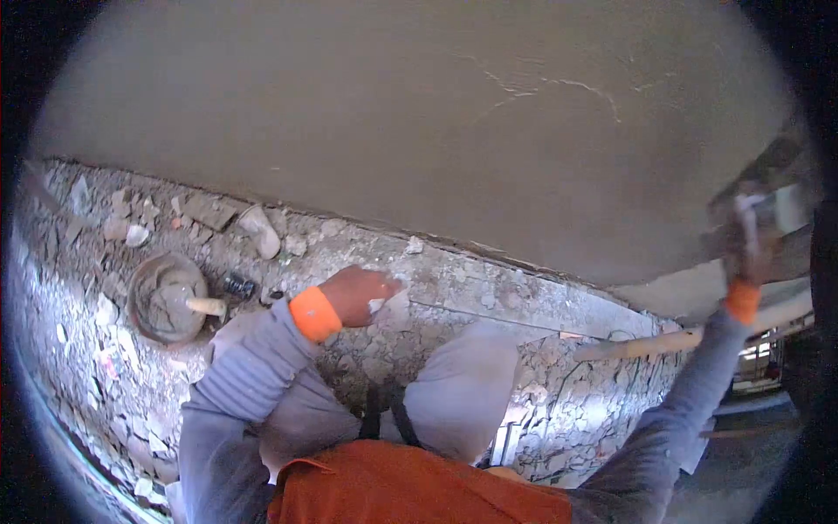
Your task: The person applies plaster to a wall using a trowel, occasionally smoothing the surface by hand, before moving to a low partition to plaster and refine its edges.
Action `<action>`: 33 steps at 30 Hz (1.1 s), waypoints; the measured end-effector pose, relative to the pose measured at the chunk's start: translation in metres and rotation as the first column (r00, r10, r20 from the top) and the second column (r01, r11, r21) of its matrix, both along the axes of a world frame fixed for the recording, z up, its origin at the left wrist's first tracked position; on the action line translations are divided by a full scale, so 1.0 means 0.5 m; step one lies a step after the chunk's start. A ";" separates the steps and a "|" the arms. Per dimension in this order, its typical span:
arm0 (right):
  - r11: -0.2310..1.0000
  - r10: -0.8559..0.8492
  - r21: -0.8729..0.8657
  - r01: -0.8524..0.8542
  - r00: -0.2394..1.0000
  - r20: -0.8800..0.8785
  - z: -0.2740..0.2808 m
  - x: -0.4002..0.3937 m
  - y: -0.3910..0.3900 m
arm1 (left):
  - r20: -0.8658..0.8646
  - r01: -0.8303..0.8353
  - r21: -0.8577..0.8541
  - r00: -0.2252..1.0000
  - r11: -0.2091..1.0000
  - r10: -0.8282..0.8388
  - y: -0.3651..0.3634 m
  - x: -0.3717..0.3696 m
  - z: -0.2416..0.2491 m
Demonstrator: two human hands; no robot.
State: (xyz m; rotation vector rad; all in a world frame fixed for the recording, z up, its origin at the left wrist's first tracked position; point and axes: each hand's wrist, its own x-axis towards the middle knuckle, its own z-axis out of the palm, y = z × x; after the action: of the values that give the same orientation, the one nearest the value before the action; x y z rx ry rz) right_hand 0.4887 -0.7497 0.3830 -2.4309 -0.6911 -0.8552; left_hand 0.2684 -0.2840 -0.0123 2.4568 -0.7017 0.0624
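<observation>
My right hand [749, 249], blurred by motion, is raised at the far right and wrapped round the pale handle of a plastering float [758, 179]. The float's dark edge lies close against the wet grey plaster wall [419, 105]. My left hand [356, 295] hangs above the rubble near the wall's foot, fingers curled, with a small whitish bit [376, 306] showing at them. What it is I cannot tell. Left of that hand, a round pan [144, 319] holds grey mortar and a tool with a pale handle [206, 306].
Broken brick and rubble [113, 393] cover the ground. A wooden pole [637, 346] runs along the right side below the wall. A small dark object [238, 284] lies beside the pan. Raised ridges [524, 90] mark the plaster higher up.
</observation>
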 end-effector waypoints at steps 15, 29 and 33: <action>0.660 -0.255 -0.618 -0.427 0.646 -0.720 -1.012 -0.045 0.533 | 0.018 -0.142 0.166 0.990 0.976 0.141 0.023 -0.176 0.121; 0.744 -0.017 -0.636 -0.204 0.946 -0.323 -0.438 0.019 0.467 | 0.055 -0.099 -0.046 0.993 0.994 0.102 0.033 -0.093 -0.013; 0.868 0.225 -0.442 -0.227 0.973 -0.056 -0.086 0.100 0.370 | -0.047 -0.129 0.048 0.990 0.990 0.132 0.012 -0.041 -0.031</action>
State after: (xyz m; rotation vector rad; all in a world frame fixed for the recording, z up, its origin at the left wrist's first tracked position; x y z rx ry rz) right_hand 0.5387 -0.5646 0.3402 -2.6646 -1.2642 -0.6498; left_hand 0.2477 -0.2781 -0.0278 2.5361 -0.5254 0.0355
